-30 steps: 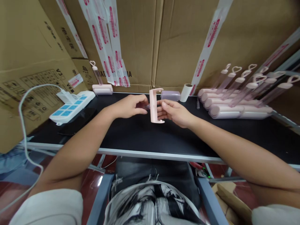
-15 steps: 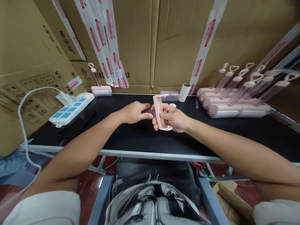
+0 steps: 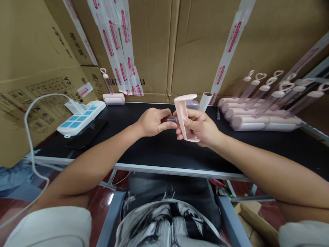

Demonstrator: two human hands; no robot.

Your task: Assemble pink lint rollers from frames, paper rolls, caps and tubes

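Observation:
My right hand [image 3: 199,125] is closed on a pale pink, U-shaped plastic holder [image 3: 183,116], which stands tilted between thumb and fingers. Between finger and thumb, my left hand [image 3: 155,122] pinches a small translucent purplish tube [image 3: 171,119]. The tube's right end reaches the back of the pink holder, near my right fingertips; whether it sits in the holder is hidden. Both hands are raised over the black tabletop [image 3: 144,151]. Behind my right hand a translucent lilac piece [image 3: 192,104] is partly covered.
Several pink cylinders with heart-topped clear tubes [image 3: 267,116] are stacked at right. A white cardboard tube [image 3: 205,101] stands behind my right hand. At left are a power strip [image 3: 81,118], a dark phone [image 3: 86,133] and one more pink piece [image 3: 113,98]. Cardboard walls enclose the back.
The pink holder has turned slightly and shifted right with my right hand. My left hand has moved a little right, still pinching the tube. The view has shifted slightly.

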